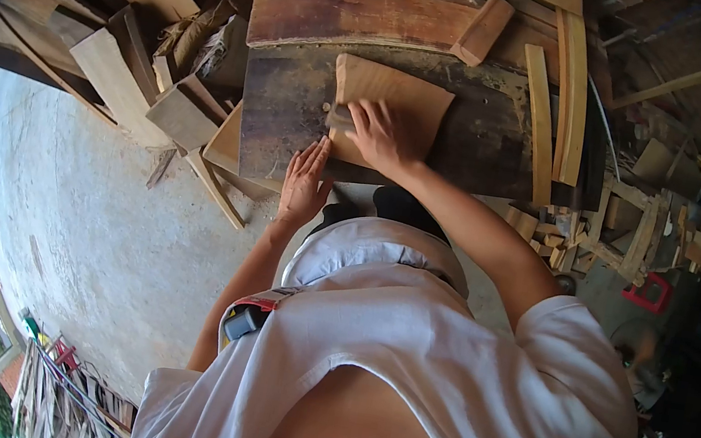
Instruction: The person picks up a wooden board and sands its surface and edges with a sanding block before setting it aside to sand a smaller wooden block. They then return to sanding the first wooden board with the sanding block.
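A flat, pale wooden board (417, 107) with a curved edge lies on the dark workbench top (281, 109). My right hand (378, 139) is over the board's left part, its fingers curled on a small brownish block (341, 116). The block rests at the board's left edge; its exact kind is not clear, and the fingers partly cover it. My left hand (306, 181) lies at the bench's near edge, fingers stretched out, with the fingertips close to the board's lower left corner. It holds nothing that I can see.
A reddish plank (354, 16) spans the back of the bench, with a short wood block (484, 30) on it. Long pale strips (538, 125) lie at the right. Scrap boards (117, 84) are piled left, wood offcuts (631, 225) right, near a red plastic stool (650, 291).
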`<state>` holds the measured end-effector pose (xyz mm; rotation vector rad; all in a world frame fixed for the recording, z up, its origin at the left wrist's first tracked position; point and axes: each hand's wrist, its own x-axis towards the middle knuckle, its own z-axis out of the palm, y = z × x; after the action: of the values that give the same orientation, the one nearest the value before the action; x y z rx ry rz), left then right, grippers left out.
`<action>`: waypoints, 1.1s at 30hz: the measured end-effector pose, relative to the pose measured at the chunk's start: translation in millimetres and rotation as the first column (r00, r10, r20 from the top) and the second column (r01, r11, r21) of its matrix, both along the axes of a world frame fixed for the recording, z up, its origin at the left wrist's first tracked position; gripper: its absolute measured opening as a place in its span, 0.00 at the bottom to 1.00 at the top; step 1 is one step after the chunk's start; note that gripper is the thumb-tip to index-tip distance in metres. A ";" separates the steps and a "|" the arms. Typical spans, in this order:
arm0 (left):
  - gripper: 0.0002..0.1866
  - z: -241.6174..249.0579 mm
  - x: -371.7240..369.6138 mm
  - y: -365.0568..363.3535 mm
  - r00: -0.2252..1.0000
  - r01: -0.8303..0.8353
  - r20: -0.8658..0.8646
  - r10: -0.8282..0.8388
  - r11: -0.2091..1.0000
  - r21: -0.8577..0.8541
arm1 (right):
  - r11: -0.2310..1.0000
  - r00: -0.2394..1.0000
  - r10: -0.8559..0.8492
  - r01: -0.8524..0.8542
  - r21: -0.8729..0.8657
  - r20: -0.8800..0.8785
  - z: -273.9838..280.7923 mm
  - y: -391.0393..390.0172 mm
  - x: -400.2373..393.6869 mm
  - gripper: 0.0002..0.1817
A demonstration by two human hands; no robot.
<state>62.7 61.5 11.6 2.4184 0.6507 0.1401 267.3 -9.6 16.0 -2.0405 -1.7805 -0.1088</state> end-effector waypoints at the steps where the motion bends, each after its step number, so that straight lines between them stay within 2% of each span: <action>1: 0.39 -1.6 0.4 1.0 1.000 0.007 0.006 -0.007 1.000 0.018 | 0.993 0.990 -0.113 0.110 -0.039 -0.082 1.7 27.0 6.0 0.29; 2: 0.37 -0.6 1.1 1.6 0.999 0.006 0.034 -0.007 1.000 0.027 | 0.979 0.978 -0.200 0.202 0.026 -0.064 -12.7 52.1 10.6 0.29; 3: 0.37 -0.9 1.7 2.1 0.999 0.023 0.030 -0.024 0.999 0.028 | 0.975 0.974 -0.216 0.219 0.026 -0.067 -9.8 52.1 7.0 0.29; 5: 0.33 -1.1 3.4 5.4 0.996 -0.016 0.089 0.018 0.999 -0.031 | 0.972 0.972 -0.232 0.231 -0.035 -0.035 -2.7 47.4 -0.4 0.29; 6: 0.33 -2.7 6.3 7.7 0.995 -0.006 0.098 0.009 1.000 -0.028 | 0.983 0.983 -0.171 0.175 0.059 -0.063 -21.9 28.6 -6.2 0.28; 7: 0.31 -4.5 6.5 8.9 0.994 -0.024 0.109 0.026 0.999 -0.024 | 0.994 0.991 -0.095 0.089 -0.066 -0.096 -2.4 -7.9 -12.2 0.29; 8: 0.29 -5.5 5.1 9.1 0.992 -0.048 0.115 0.050 0.999 -0.022 | 0.996 0.994 -0.091 0.089 -0.027 -0.060 2.3 -43.9 -18.9 0.32; 10: 0.29 -4.8 5.2 11.4 0.992 -0.060 0.107 0.064 0.998 -0.037 | 0.995 0.992 0.014 -0.026 -0.094 -0.122 6.4 -103.8 -13.8 0.32; 13: 0.26 -3.5 6.0 11.8 0.990 -0.088 0.103 0.092 0.995 -0.041 | 0.991 0.990 0.051 -0.066 -0.116 -0.134 11.6 -119.5 -6.7 0.34; 15: 0.24 -4.5 14.3 21.5 0.987 -0.102 0.119 0.105 0.994 -0.027 | 0.995 0.994 0.029 -0.040 -0.091 -0.110 7.6 -98.2 -13.9 0.33; 17: 0.20 -10.5 16.0 34.6 0.957 -0.173 0.201 0.210 0.968 -0.184 | 0.998 0.986 0.014 -0.025 -0.063 -0.165 6.9 -69.2 -32.1 0.30; 19: 0.16 -7.7 19.7 37.0 0.958 -0.182 0.195 0.212 0.970 -0.160 | 0.991 0.983 0.047 -0.068 -0.112 -0.178 5.4 -43.3 -44.4 0.29; 21: 0.17 -6.3 17.2 45.6 0.976 -0.066 0.200 0.082 0.994 -0.084 | 0.983 0.977 0.082 -0.111 -0.144 -0.195 6.9 -41.4 -45.1 0.27; 22: 0.17 -4.0 20.4 48.5 0.976 -0.065 0.202 0.080 0.995 -0.078 | 0.991 0.981 0.084 -0.100 -0.086 -0.177 7.2 -55.3 -34.2 0.26; 23: 0.19 -2.4 21.7 47.7 0.984 -0.096 0.133 0.115 0.984 -0.147 | 0.995 0.983 0.091 -0.097 -0.032 -0.160 8.6 -72.9 -22.7 0.26; 24: 0.22 -1.3 21.5 44.9 0.987 -0.132 0.058 0.148 0.967 -0.216 | 0.998 0.990 0.038 -0.044 -0.042 -0.134 8.1 -93.8 -11.4 0.28; 25: 0.22 -4.3 23.1 42.8 0.986 -0.141 0.055 0.157 0.966 -0.217 | 0.997 0.983 -0.055 0.046 -0.054 -0.177 9.1 -114.5 -0.3 0.29; 26: 0.26 -9.6 27.0 41.1 0.983 -0.165 0.040 0.178 0.963 -0.214 | 0.988 0.965 -0.148 0.136 -0.070 -0.217 10.4 -125.5 5.8 0.30; 27: 0.31 -5.9 33.2 38.2 0.980 -0.185 0.027 0.195 0.960 -0.209 | 0.989 0.965 -0.144 0.132 -0.069 -0.218 12.1 -123.3 8.1 0.30; 28: 0.31 -1.3 38.0 33.5 0.981 -0.184 0.030 0.194 0.961 -0.209 | 0.983 0.962 -0.180 0.167 -0.080 -0.206 13.6 -120.4 12.8 0.31; 30: 0.38 9.2 47.2 23.3 0.980 -0.165 -0.102 0.169 0.985 0.043 | 0.974 0.961 -0.216 0.201 -0.101 -0.171 14.2 -99.7 13.6 0.31; 31: 0.38 6.9 48.7 22.8 0.980 -0.169 -0.098 0.172 0.985 0.043 | 0.979 0.966 -0.206 0.203 -0.033 -0.159 12.3 -77.3 8.4 0.30; 33: 0.41 -3.9 45.1 24.0 0.985 -0.167 -0.021 0.169 0.985 0.046 | 0.981 0.969 -0.193 0.191 -0.024 -0.155 9.5 -31.8 2.9 0.30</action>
<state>107.7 85.5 7.7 2.4087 0.8719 0.1957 270.2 -41.4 25.5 -2.1600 -1.4898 0.0026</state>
